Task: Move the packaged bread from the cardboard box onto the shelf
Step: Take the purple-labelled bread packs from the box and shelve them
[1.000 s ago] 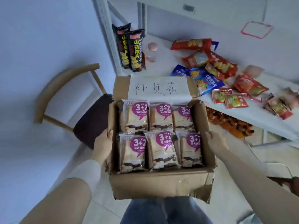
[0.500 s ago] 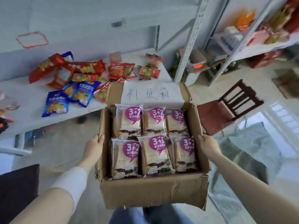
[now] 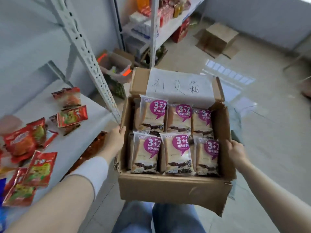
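Cardboard box (image 3: 175,187): left hand (image 3: 116,140) and right hand (image 3: 235,152) are gripping its side walls; packaged bread (image 3: 176,152) (six packs showing) is lying inside, between both hands.

I see six bread packs (image 3: 176,155) in the cardboard box (image 3: 175,187), in two rows of three. My left hand (image 3: 116,140) grips its left wall and my right hand (image 3: 236,151) its right. To the box's left, snack packets (image 3: 40,167) lie on the shelf (image 3: 70,145). Stocked shelving (image 3: 161,22) stands behind.
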